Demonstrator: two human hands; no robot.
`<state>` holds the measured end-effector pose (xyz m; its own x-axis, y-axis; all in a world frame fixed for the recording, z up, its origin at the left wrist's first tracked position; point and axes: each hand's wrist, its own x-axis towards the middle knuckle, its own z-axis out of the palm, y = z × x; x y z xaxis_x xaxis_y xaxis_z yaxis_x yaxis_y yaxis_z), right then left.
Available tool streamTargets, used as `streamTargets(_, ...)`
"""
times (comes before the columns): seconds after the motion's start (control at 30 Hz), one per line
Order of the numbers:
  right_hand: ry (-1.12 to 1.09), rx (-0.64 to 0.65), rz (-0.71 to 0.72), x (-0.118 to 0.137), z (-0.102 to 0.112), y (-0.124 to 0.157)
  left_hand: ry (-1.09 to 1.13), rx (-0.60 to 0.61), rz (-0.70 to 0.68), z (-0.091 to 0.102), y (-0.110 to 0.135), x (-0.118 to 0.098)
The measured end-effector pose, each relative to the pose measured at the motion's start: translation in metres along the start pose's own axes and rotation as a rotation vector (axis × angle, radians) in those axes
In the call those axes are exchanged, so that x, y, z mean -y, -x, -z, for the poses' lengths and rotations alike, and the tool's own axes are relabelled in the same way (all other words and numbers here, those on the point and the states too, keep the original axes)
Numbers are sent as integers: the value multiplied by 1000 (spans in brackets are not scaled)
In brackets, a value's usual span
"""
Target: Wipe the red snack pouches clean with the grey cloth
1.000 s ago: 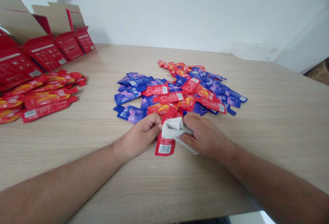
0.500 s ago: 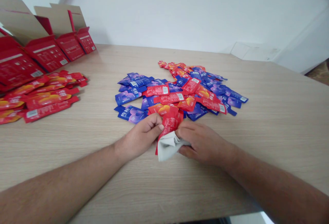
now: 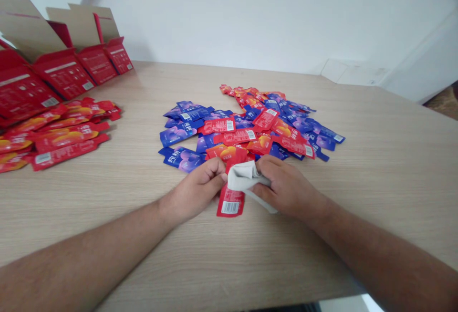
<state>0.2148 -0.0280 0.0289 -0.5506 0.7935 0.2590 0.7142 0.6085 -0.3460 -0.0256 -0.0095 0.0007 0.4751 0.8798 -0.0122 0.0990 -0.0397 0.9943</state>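
The left hand's (image 3: 193,190) grip is closed on a red sachet (image 3: 230,202), the right hand's (image 3: 286,189) closed on a grey cloth (image 3: 243,177) folded over it, just in front of a sachet pile (image 3: 250,133) on the counter (image 3: 358,197)

sachet (image 3: 229,202): glossy foil-like plastic | cloth (image 3: 243,177): matt grey fabric | tabletop (image 3: 375,169): smooth wood-grain laminate, low sheen | carton (image 3: 62,74): coated red card, matt brown inside
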Motion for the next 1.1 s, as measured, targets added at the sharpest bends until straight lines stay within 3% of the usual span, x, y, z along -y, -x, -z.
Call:
streamTargets(0.17,-28,149,146,3,-1,0,-10,-17,-34,0,0,-3)
streamTargets(0.33,-5,8,-5,1,0,0,-54,-6,-27,1,-1,-4)
streamTargets(0.53,-27,134,141,3,0,-1,-25,-13,-37,1,-1,-2)
streamTargets(0.7,-7,-10,2,-2,0,-1,-40,-4,-8,1,-1,0)
streamTargets(0.87,-52,127,151,1,-2,1,-17,-9,-41,1,-1,-1)
streamTargets(1.1,-18,1,5,-3,-1,0,-33,5,-6,1,-1,-1)
